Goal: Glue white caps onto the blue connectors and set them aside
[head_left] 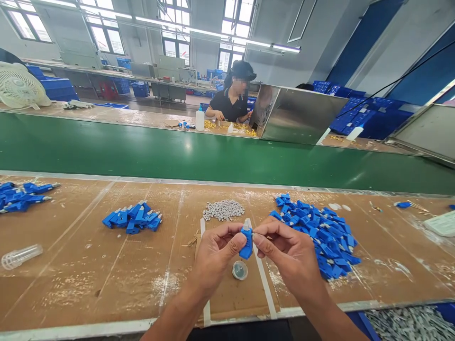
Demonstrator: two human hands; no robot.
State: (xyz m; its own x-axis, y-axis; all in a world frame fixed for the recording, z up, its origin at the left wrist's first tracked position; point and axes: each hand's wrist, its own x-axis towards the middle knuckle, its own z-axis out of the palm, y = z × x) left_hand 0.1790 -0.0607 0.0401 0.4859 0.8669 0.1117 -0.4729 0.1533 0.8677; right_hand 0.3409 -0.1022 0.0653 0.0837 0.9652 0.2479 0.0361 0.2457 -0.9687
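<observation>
My left hand (215, 253) pinches a small blue plastic housing (246, 247) between thumb and fingers, with its pale grey tip pointing up. On the right side of the housing, the thumb and forefinger of my right hand (292, 246) are pressed together; whatever they hold is too small to make out. Below the held part stands a small round dish (240, 270) with a greyish content. Just beyond my hands lies a heap of small light-grey pieces (223, 210). Many similar blue housings (320, 232) are piled beside my right hand.
A smaller pile of blue housings (133, 218) lies left, near a clear plastic tube (22, 256). Tiny brass-coloured pieces (192, 240) lie by my left hand. Behind the cardboard-covered table (142, 274) runs a green belt (142, 147). A co-worker (232, 97) sits across it.
</observation>
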